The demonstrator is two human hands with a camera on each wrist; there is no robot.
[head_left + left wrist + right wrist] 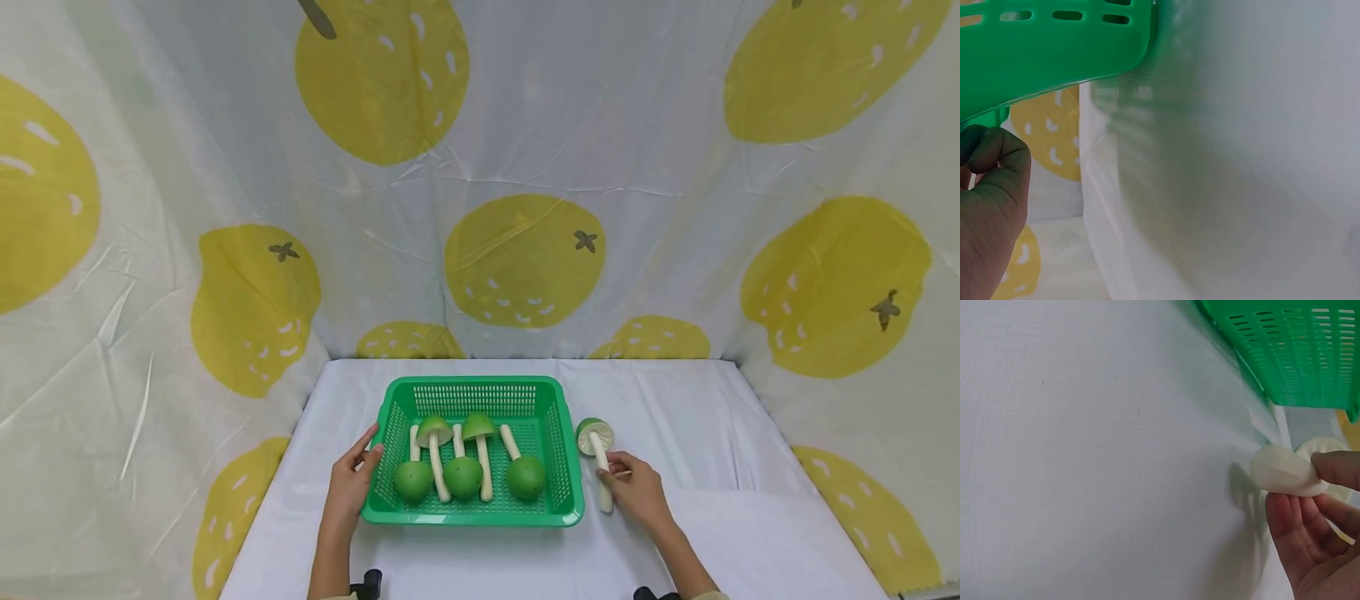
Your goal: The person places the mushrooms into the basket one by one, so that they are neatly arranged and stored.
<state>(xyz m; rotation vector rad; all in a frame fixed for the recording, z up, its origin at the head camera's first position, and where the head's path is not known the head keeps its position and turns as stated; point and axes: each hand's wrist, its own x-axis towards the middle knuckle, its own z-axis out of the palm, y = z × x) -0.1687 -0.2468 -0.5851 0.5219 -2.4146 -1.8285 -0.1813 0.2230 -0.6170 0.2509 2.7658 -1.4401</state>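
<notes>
A green plastic basket (472,518) stands on the white cloth, holding several toy mushrooms with green caps (526,478) and cream stems. At its left side my left hand (351,479) grips the rim, the thumb on the edge; the left wrist view shows the bent thumb (1000,153) at the green rim. To the right of the basket, another green-capped mushroom (602,467) has its cap pointing away from me. My right hand (636,492) pinches its stem between thumb and fingers; the right wrist view shows the pale stem end (1285,472) up close.
The white cloth (675,433) covers the table around the basket. A pale curtain (645,258) with yellow lemon prints rises at the back and along both sides. In the basket, the mushrooms lie in a row, caps alternating near and far.
</notes>
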